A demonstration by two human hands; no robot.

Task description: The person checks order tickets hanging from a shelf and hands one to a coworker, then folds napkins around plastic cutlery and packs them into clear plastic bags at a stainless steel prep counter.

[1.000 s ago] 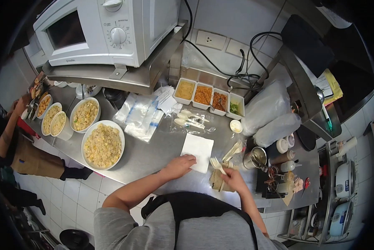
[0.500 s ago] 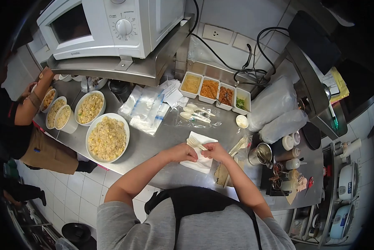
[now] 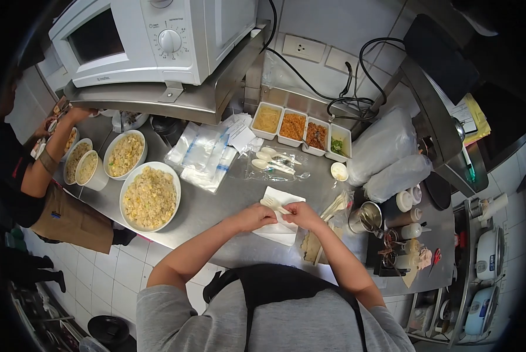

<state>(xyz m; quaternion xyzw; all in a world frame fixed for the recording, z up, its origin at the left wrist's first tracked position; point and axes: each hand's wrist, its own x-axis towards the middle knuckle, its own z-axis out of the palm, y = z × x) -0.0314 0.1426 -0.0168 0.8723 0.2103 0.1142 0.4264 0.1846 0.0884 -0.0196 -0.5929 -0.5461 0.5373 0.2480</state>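
A pale plastic fork [image 3: 274,205] lies slantwise between my hands, its tines pointing left. My right hand [image 3: 303,216] pinches the handle end of the fork. Close beside the tines, my left hand [image 3: 254,217] has its fingers pressed together; whatever they hold is hidden. Beneath both hands a white paper napkin [image 3: 281,234] is spread on the steel counter. Several plastic spoons [image 3: 272,161] lie on clear wrapping behind the napkin. More pale plastic cutlery [image 3: 336,205] sits in a bag right of my right hand.
Bowls of fried rice [image 3: 150,196] stand at left, near a person [image 3: 57,152]. Plastic bags [image 3: 207,152] lie behind them. Topping tubs [image 3: 292,127] line the wall. A metal container [image 3: 366,217] and bottles [image 3: 411,230] stand right. A microwave [image 3: 139,47] sits on a shelf above.
The fork has tipped slightly lower and closer to my left hand. My hands stay almost in place over the napkin. The person at left has shifted their arm toward the back.
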